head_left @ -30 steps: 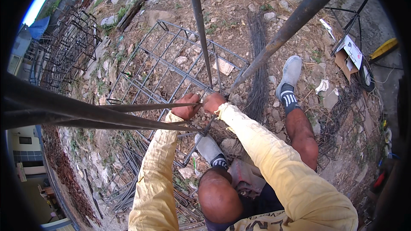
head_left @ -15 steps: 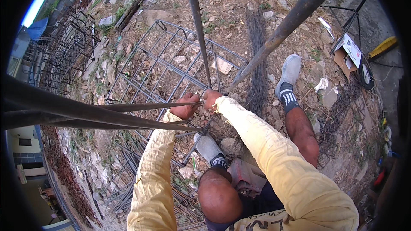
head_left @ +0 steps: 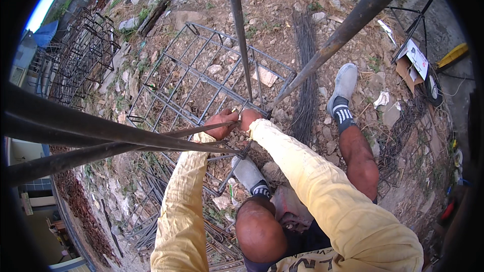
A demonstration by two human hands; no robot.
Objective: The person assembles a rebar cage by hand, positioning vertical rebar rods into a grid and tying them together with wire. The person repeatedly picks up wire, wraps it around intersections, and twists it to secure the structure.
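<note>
My left hand [head_left: 220, 124] and my right hand [head_left: 249, 119] are close together in the middle of the view. Both have curled fingers at the near end of a steel rebar cage [head_left: 187, 73]. Whatever the left fingers grip is too small to make out, and the right fingertips are partly hidden. Long dark rebars [head_left: 121, 132] run from the left rim past my left hand. One upright rebar [head_left: 239, 30] rises just beyond my hands, and a thicker-looking bar [head_left: 348, 27] slants off to the upper right.
A bundle of thin dark wire [head_left: 304, 78] lies on the stony ground right of the cage. More cages [head_left: 83, 53] stand at the far left. Loose bars [head_left: 166, 211] lie at lower left. A cardboard box [head_left: 409, 68] stands at the right. My shoes [head_left: 345, 84] straddle the work.
The long bars at the left have swung and spread apart, one dropping lower. My hands stay together at nearly the same spot; the view has shifted slightly.
</note>
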